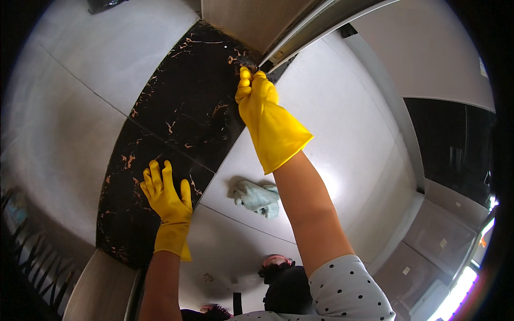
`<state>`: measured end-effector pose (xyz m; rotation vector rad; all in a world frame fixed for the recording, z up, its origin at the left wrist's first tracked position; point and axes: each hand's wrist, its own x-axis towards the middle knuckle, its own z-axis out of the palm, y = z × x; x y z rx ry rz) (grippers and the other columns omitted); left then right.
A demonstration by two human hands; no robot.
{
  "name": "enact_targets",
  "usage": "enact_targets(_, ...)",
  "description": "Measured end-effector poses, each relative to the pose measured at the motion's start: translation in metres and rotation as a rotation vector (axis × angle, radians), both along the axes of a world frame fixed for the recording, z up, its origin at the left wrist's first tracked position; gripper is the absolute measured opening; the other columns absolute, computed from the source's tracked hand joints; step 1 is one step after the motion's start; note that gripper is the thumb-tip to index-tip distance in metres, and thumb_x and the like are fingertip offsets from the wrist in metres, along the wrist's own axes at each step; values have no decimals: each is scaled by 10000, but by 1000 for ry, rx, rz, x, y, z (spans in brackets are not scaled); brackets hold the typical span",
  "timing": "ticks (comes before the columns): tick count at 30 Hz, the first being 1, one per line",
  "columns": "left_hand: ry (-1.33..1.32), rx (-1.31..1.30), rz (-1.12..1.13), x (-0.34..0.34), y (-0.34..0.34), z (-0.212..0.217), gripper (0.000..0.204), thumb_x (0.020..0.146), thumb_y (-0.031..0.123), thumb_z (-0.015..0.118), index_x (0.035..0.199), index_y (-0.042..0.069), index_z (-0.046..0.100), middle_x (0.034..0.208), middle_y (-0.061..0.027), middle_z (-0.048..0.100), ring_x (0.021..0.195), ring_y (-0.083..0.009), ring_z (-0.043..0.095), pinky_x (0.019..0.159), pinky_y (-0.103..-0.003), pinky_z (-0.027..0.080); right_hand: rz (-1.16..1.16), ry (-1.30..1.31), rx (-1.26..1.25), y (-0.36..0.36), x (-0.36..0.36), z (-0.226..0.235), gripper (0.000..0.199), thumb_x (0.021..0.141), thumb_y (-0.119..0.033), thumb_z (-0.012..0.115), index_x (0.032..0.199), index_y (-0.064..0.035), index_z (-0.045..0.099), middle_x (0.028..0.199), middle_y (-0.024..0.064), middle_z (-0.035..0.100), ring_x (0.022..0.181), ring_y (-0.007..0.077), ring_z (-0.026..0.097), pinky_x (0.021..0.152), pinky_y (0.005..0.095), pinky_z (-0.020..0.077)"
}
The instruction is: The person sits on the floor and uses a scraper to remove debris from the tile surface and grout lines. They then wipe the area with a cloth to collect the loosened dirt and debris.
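Yellow rubber gloves cover both of my hands. My left hand (167, 195) rests with fingers spread on a black marble floor strip (187, 107) marked with copper-coloured veins. Farther off, my right hand (258, 96) reaches to the foot of a sliding door edge (273, 58), where the strip meets the door frame. Its fingers are curled closed, and whatever they may hold is hidden by the glove. A crumpled pale grey-green cloth (256, 199) lies on the white floor tiles (235, 230), left of my right forearm and touched by neither hand.
Wood-look panels (241, 18) rise at the strip's far end, and another wood-look panel (104, 289) stands at its near left end. Cabinets with dark glossy fronts (439, 139) line the right side. Dark slatted bars (40, 267) show at lower left.
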<state>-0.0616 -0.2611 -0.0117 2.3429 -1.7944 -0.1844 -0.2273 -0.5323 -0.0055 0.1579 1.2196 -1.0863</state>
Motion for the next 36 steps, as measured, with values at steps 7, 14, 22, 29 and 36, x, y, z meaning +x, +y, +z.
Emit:
enact_targets(7, 11, 33, 1, -3, 0, 1, 597, 924, 273, 600, 1461, 71, 434, 1550, -225, 330, 1414, -460, 301, 1136, -613, 221, 111, 14, -24, 4, -13, 0, 460, 1073, -418, 354, 961, -68, 630, 727, 21, 600, 528, 112, 460, 437, 202, 352)
enact_targets(14, -2, 29, 4, -3, 3, 1, 581, 930, 271, 595, 1453, 66, 449, 1549, -230, 333, 1410, -467, 306, 1132, -615, 227, 47, -46, -12, 32, 24, -12, 467, 1071, -435, 329, 979, -94, 635, 708, 18, 581, 525, 131, 441, 461, 243, 352)
enact_targets(22, 16, 7, -1, -1, 1, 1, 579, 932, 270, 592, 1456, 67, 450, 1548, -232, 336, 1405, -474, 315, 1127, -622, 235, -39, -73, -121, 25, 5, 4, 432, 1070, -405, 369, 990, -73, 633, 710, 11, 564, 516, 114, 432, 460, 233, 358)
enact_targets(29, -3, 14, 0, -4, 1, 2, 581, 935, 269, 595, 1459, 66, 447, 1547, -230, 339, 1402, -474, 322, 1131, -619, 233, -185, -154, -179, 14, 27, -8, 443, 1068, -434, 369, 990, -83, 628, 719, 13, 583, 515, 125, 444, 453, 241, 358)
enact_targets(36, -9, 14, 3, -3, 2, -1, 579, 933, 270, 604, 1454, 63, 458, 1548, -228, 340, 1406, -473, 319, 1133, -620, 231, -145, -203, -218, 20, 15, -14, 459, 1070, -442, 355, 1006, -82, 632, 751, 5, 590, 546, 116, 454, 465, 222, 367)
